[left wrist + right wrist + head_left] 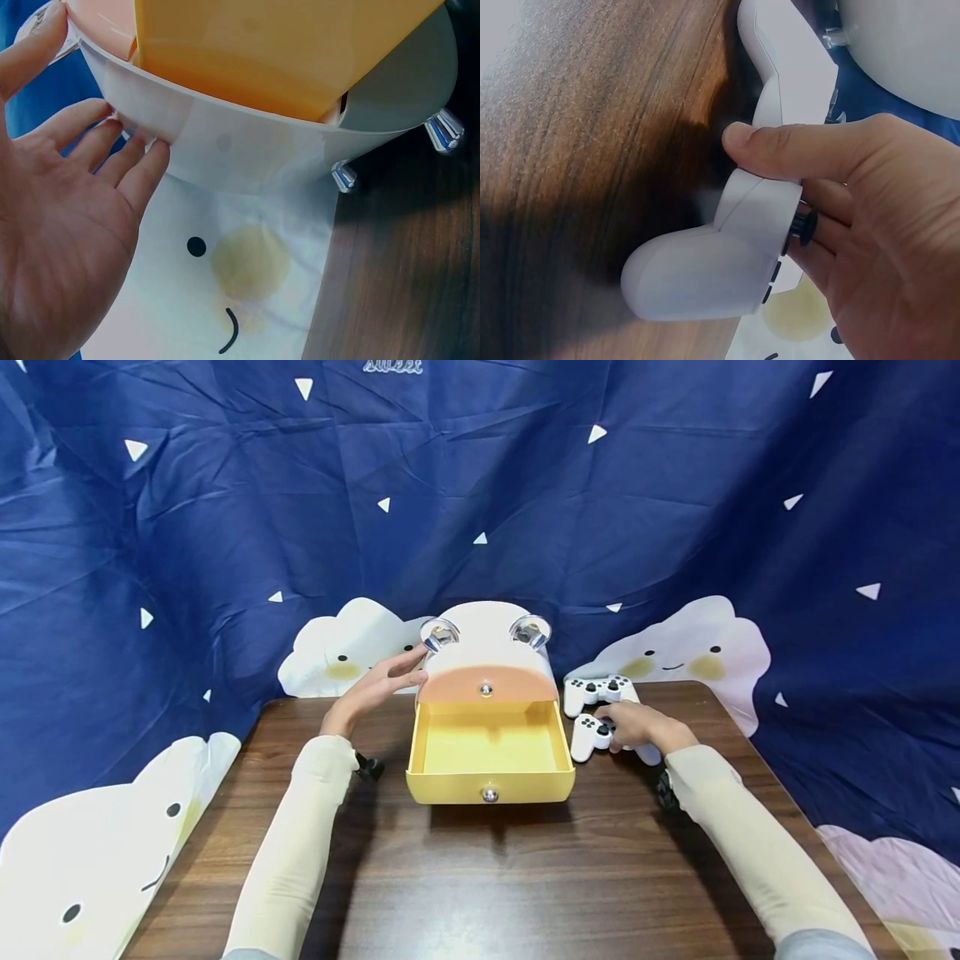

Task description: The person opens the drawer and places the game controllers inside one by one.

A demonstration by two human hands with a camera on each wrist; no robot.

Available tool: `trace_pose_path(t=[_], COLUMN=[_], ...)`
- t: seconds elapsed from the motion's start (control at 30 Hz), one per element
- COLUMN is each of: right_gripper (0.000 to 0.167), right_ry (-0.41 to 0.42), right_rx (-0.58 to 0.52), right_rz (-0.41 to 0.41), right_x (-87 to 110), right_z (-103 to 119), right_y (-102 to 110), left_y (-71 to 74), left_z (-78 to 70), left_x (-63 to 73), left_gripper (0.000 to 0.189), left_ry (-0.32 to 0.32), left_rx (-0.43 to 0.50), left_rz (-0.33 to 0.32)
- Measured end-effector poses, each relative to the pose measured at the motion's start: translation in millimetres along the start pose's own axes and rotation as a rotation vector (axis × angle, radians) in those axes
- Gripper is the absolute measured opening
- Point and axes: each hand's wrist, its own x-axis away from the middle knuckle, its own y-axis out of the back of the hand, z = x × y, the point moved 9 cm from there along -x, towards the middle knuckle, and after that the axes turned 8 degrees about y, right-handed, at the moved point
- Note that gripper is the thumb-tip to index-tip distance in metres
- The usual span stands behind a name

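Note:
A white storage box (491, 639) with two shiny round eyes and silver feet stands at the table's back. Its upper peach drawer (457, 685) is closed, while the lower yellow drawer (490, 787) is pulled out, with nothing inside. My left hand (378, 685) rests its extended fingertips on the box's left side (217, 142). To the right of the box, my right hand (637, 727) grips a white game controller (587, 740) at its middle. In the right wrist view the thumb lies across the near side of this controller (705, 262), the fingers around the other side.
A second white game controller (573, 697) lies just behind the gripped one, beside the box. The brown wooden table (480, 885) ends in front of a dark blue cloth (480, 468) printed with white triangles and smiling clouds.

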Motion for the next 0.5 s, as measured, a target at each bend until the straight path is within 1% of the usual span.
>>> trace_pose_path(t=[0.1, 0.2, 0.5], right_gripper=[0.063, 0.064, 0.064], right_ry=[0.008, -0.001, -0.005], right_rx=[0.002, 0.000, 0.015], right_rz=[-0.008, -0.005, -0.006], right_x=[-1.5, -1.7, 1.1], right_z=[0.8, 0.5, 1.3], right_y=[0.0, 0.2, 2.0], left_y=[1.1, 2.2, 0.5], left_z=[0.2, 0.7, -1.0], left_x=[0.5, 0.0, 0.6], left_gripper=[0.070, 0.070, 0.070], left_ry=[-0.003, -0.004, -0.001], left_rx=[-0.004, -0.010, -0.012], left_rz=[-0.005, -0.008, -0.006])
